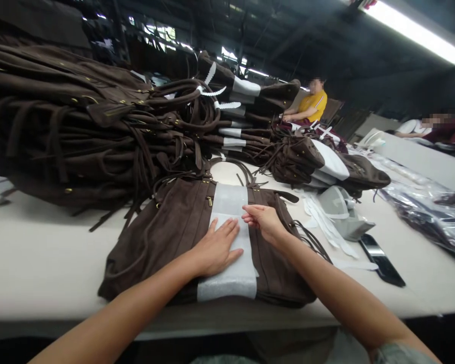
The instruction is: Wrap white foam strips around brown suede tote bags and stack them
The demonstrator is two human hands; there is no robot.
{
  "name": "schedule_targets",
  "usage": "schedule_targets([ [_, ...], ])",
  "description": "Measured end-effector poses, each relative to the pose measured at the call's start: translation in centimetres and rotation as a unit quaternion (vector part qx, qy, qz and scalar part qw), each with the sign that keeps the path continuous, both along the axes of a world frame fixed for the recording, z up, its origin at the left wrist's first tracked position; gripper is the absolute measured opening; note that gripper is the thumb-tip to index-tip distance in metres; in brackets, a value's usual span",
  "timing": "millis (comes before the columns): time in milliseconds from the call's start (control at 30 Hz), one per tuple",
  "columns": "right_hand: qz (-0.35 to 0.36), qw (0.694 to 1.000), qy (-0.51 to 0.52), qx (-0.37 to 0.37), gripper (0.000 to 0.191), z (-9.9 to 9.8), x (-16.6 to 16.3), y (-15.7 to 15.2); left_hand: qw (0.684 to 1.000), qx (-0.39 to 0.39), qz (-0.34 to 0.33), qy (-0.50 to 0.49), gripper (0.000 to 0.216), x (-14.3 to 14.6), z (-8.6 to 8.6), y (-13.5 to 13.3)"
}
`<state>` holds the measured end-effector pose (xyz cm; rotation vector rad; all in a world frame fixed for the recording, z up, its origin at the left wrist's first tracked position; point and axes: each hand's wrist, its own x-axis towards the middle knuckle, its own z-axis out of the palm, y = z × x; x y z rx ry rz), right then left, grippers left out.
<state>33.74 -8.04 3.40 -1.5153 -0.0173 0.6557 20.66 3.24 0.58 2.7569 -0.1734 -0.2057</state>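
Observation:
A dark brown handbag (174,222) lies flat on the table in front of me, its handles (239,164) pointing away. A band of white foam sheet (227,289) is wrapped around its middle. My left hand (220,246) rests flat on the band with its fingers spread. Over the band's right edge, my right hand (263,221) has thumb and fingertips pinched together. Whatever sits between those fingertips is too small to make out. A small brass zip pull (210,201) shows left of the band.
Brown bags are piled high at the left (60,136), and banded ones are stacked behind (233,132). To the right lie white strips (328,227), a tape dispenser (343,212), a phone (382,260) and clear plastic bags (432,212). A person in yellow (313,106) is farther back.

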Motion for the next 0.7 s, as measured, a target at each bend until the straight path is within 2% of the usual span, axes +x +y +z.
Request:
schedule_targets([
  [267, -0.020, 1.000, -0.003, -0.013, 0.010, -2.6, -0.9, 0.9, 1.000, -0.022, 0.005, -0.014, 0.066, -0.1, -0.5, 0.0],
  [500, -0.031, 0.999, -0.026, -0.017, 0.004, -3.1, -0.9, 1.2, 0.999, -0.037, 0.007, -0.026, 0.067, 0.0, -0.8, 0.2],
  [700, -0.016, 0.998, -0.040, -0.036, 0.008, -3.5, -0.6, 1.4, 0.999, -0.043, 0.004, -0.026, 0.067, -0.1, -0.8, 0.2],
])
